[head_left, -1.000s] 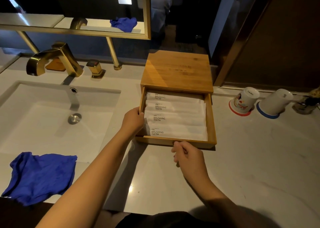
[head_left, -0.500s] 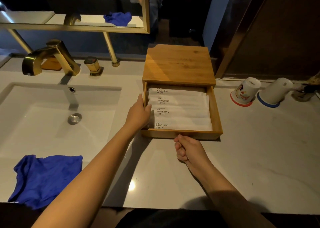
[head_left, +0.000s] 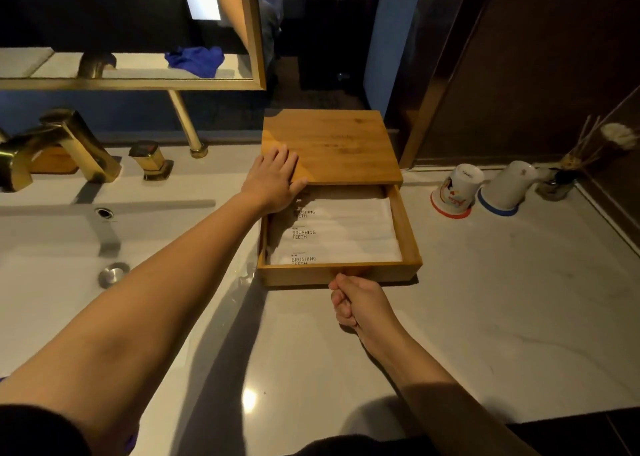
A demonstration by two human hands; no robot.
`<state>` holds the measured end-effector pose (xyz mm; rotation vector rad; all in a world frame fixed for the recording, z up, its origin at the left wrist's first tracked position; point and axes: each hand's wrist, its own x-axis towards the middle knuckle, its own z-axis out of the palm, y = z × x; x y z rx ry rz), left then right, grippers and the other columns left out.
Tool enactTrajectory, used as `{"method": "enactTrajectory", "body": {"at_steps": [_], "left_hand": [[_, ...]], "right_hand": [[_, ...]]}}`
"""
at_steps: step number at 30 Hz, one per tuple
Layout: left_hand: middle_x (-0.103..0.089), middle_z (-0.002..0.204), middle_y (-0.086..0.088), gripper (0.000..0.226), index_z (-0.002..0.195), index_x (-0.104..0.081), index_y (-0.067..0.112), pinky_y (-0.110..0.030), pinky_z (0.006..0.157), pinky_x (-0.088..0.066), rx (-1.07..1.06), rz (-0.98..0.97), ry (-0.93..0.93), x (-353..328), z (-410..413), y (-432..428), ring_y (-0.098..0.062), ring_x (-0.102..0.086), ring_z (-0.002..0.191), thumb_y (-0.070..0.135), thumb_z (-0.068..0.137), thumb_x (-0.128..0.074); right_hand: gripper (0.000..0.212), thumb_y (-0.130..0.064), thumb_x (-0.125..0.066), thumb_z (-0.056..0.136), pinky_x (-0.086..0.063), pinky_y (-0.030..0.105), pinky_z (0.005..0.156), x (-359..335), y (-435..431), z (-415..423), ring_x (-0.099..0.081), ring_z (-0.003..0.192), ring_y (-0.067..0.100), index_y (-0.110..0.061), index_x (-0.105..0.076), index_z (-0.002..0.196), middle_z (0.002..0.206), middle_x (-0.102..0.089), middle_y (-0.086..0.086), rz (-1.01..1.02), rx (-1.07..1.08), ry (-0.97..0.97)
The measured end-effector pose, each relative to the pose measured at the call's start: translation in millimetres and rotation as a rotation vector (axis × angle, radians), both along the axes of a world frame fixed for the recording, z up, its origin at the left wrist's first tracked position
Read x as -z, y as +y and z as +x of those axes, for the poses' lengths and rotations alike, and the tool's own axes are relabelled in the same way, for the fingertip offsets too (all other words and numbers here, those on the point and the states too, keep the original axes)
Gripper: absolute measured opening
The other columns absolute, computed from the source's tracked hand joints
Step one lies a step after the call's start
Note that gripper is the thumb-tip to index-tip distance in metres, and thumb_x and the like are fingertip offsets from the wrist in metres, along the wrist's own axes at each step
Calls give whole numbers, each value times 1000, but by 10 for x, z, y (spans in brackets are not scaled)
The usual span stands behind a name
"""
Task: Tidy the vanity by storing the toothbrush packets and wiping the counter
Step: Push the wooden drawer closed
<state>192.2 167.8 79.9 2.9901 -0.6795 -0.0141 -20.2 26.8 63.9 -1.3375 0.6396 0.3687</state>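
Your wooden box (head_left: 332, 143) shows matt bamboo grain; the packets (head_left: 343, 233) in it look like matt white paper. The table (head_left: 485, 299) is glossy pale stone, the faucet (head_left: 59, 147) brushed gold metal.

The scene is seen from a single head-worn wide-angle camera, aimed forward and steeply down over the pale marble-look counter (head_left: 485, 317). Both forearms are taken in at close range from the lower edge. The light wooden drawer box (head_left: 332, 143) is held near centre; straight edges are bowed outward.
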Motion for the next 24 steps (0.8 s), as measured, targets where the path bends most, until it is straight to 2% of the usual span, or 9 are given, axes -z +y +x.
{"method": "enactTrajectory", "body": {"at_steps": [5,14,24], "left_hand": [[-10,159,-12,66,149,-14,13,-43,119,-9,-7,-48,44,-63,103,21,-28,-5,147,53,96,-21],[-14,158,-12,61,148,-17,11,-41,118,-9,28,-72,-1,-29,131,51,-26,-8,147,45,98,-21],[-12,159,-10,60,149,-15,13,-41,119,-7,26,-65,7,-7,156,58,-25,-8,147,46,99,-20]], "right_hand": [[24,-23,-48,96,-30,18,41,10,8,105,-39,44,7,-9,-60,81,61,-51,2,-11,23,-8],[23,-19,-48,96,-32,20,46,-70,-28,495,-40,50,11,-6,-60,81,63,-50,3,-40,43,17],[27,-22,-49,95,-33,24,50,-57,-57,1027,-40,52,12,-8,-64,78,65,-51,4,-195,28,7]]}}
